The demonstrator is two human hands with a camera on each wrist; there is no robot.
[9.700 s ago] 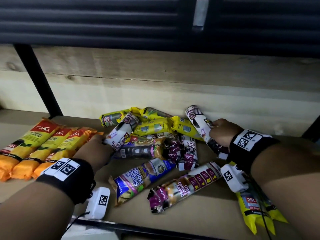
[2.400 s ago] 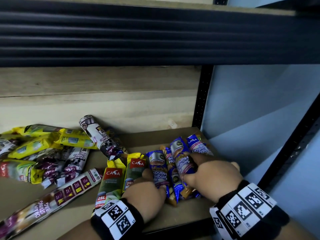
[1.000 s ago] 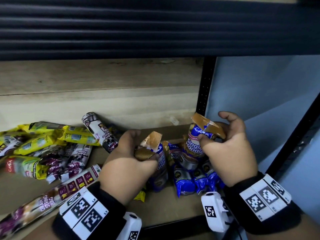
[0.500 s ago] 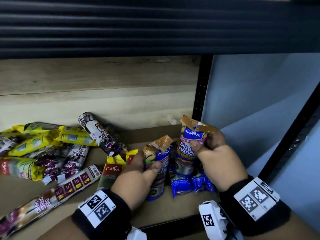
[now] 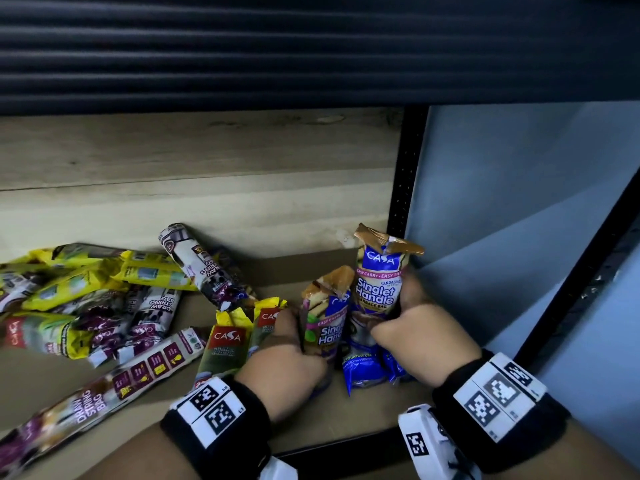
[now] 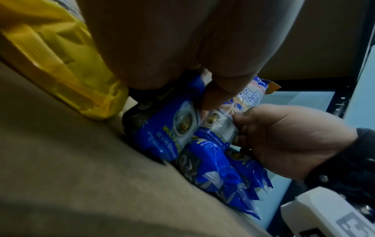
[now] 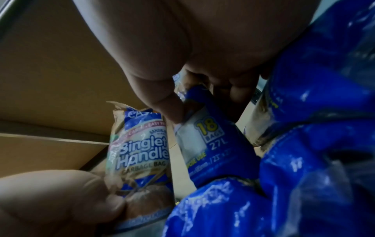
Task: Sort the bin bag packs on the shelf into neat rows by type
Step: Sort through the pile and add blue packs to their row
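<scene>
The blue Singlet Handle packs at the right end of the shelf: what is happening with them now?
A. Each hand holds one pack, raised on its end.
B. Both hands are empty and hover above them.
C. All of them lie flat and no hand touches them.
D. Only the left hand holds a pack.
A: the left hand grips one blue Singlet Handle pack and the right hand grips another, both raised on end on the shelf.

blue singlet packs (image 5: 379, 292), yellow packs (image 5: 227, 344), purple drawstring packs (image 5: 104, 386)
</scene>
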